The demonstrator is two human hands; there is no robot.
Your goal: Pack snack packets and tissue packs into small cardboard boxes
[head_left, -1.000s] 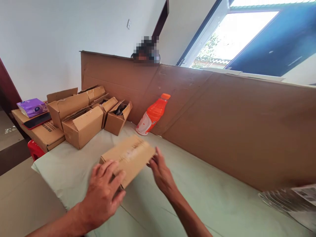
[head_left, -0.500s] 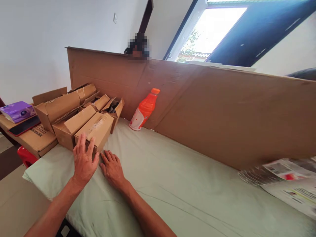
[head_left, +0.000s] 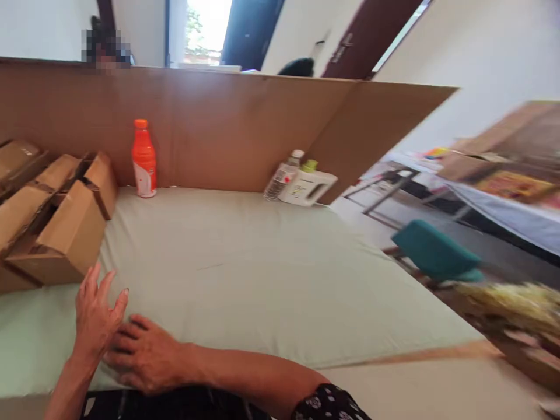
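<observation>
My left hand (head_left: 98,312) is raised with fingers spread, just in front of the nearest cardboard box (head_left: 90,236). That box has its top open, one flap slanting up. Whether the fingertips touch its lower edge, I cannot tell. Beside it, my right hand (head_left: 146,353) hovers low over the pale green cloth (head_left: 245,280), fingers apart and slightly blurred, holding nothing. Behind the near box stands another cardboard box (head_left: 102,181) with raised flaps. An orange bottle (head_left: 143,160) is upright to the right of the boxes, close to the cardboard panel (head_left: 227,128).
A clear plastic bottle (head_left: 280,181) and a white jug (head_left: 304,188) with a greenish cap stand at the panel's right part. Beyond the table's right edge are a teal chair (head_left: 437,251) and another table (head_left: 516,198). A person (head_left: 105,46) is behind the panel.
The view has swung right, showing the clear bottle, white jug and teal chair. The nearest box's top, closed before, now stands open. My left hand is off its top; my right has drawn back.
</observation>
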